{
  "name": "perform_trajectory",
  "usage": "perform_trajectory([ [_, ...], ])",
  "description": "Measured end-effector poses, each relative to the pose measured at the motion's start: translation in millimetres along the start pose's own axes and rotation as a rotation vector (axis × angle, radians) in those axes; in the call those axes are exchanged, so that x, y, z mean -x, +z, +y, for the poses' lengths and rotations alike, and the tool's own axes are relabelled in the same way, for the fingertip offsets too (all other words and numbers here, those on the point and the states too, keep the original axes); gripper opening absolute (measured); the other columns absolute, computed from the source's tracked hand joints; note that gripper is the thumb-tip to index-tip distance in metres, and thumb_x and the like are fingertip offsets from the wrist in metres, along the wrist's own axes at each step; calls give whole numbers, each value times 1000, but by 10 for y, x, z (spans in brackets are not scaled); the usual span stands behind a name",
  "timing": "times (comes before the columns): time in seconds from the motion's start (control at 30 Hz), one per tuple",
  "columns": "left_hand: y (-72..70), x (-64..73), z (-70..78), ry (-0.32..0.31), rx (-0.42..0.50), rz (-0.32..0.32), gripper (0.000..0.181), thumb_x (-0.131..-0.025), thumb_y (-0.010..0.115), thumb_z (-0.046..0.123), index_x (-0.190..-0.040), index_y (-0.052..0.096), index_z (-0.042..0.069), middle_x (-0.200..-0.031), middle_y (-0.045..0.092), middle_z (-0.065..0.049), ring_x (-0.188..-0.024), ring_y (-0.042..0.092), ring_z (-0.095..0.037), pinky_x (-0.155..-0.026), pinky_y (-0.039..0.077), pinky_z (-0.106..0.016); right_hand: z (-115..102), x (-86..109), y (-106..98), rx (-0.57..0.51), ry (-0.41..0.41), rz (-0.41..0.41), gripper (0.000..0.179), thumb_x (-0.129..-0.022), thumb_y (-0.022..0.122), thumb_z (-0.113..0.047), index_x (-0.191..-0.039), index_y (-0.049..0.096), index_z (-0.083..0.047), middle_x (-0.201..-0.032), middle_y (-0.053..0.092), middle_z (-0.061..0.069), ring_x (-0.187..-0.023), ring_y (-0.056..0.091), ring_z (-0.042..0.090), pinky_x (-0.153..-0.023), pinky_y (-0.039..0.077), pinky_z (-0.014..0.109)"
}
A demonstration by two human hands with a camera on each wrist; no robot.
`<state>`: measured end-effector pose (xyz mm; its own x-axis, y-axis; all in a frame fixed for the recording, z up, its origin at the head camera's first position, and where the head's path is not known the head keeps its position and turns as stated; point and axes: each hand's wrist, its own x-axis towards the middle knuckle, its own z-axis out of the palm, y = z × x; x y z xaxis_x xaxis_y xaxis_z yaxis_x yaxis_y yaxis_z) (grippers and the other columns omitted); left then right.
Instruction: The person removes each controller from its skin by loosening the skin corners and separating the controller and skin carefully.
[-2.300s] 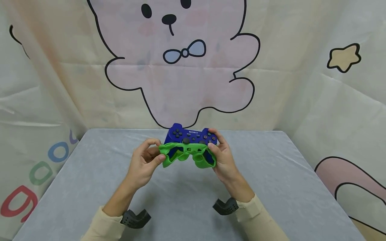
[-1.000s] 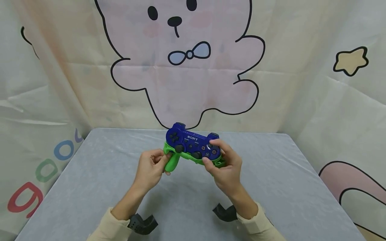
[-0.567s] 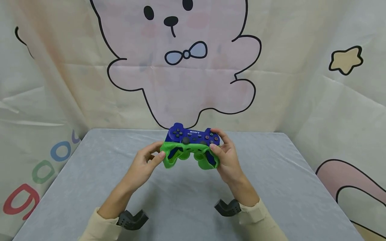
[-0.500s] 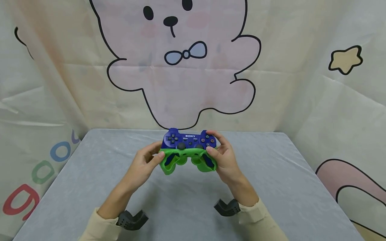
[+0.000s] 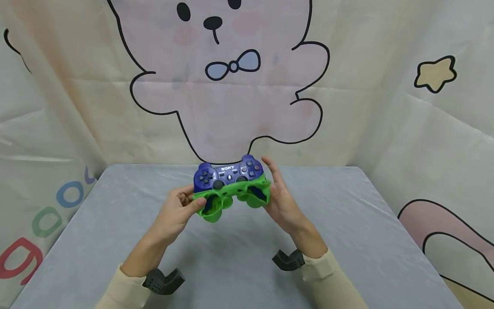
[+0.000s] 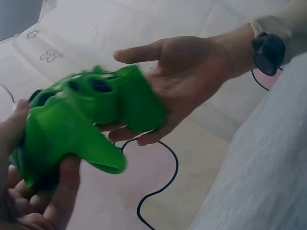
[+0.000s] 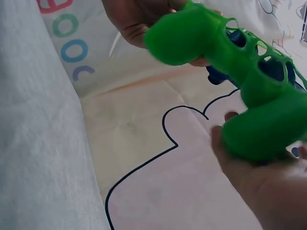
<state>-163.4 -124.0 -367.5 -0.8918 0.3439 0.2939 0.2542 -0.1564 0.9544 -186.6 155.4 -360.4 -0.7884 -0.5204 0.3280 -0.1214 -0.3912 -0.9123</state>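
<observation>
A blue Sony game controller [image 5: 225, 174] is held above the table, its right end tilted upward. A green rubbery cover [image 5: 236, 188] wraps its lower part; the upper face with the buttons stays bare. My left hand [image 5: 171, 216] grips the left end, thumb on the cover's front and fingers behind. My right hand [image 5: 284, 208] is at the right end, thumb off the controller's face. In the left wrist view the fingers of the right hand [image 6: 184, 72] stretch out behind the cover [image 6: 139, 103]. The cover [image 7: 264, 132] blurs slightly in the right wrist view.
A grey cloth covers the table [image 5: 239, 266] under the hands. Behind it hangs a printed curtain [image 5: 247, 107] with a cartoon bear, which also runs along both sides. Black wrist devices [image 5: 164, 282] sit at the cuffs.
The controller has shifted left and tilted, its right end rising. My right hand has released its pinch on the face and spread its fingers. My left hand keeps its hold.
</observation>
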Motion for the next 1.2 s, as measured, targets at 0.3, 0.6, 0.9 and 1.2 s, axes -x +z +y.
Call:
perform_trajectory([
  [0.3,-2,-10,-1,-12,243,53,21,-106,51,21,-113,71,17,-91,74,12,-82,66,2,-75,55,-15,-27,-9,8,304,-150,14,59,-106,51,-8,-159,26,-17,-103,73,-4,-78,67,10,-61,49,23],
  [0.6,127,8,-5,74,170,183,15,-103,58,18,-111,70,16,-93,75,10,-84,67,1,-78,55,-16,-14,-9,102,505,-324,249,46,-101,56,2,-147,47,1,-79,73,-7,-54,59,6,-43,44,23],
  [0.9,332,-22,-37,64,-6,292,34,-98,64,5,-130,60,-9,-105,76,13,-95,72,-6,-82,59,-21,138,-58,161,497,-389,610,9,-98,54,9,-91,55,15,-61,67,0,-45,56,6,-43,49,18],
  [1.2,187,-9,-54,-8,228,189,21,-106,52,15,-123,65,12,-102,74,12,-90,69,1,-82,57,-17,-16,15,91,567,-272,302,34,-97,55,5,-130,50,7,-116,69,12,-94,70,9,-68,60,28],
])
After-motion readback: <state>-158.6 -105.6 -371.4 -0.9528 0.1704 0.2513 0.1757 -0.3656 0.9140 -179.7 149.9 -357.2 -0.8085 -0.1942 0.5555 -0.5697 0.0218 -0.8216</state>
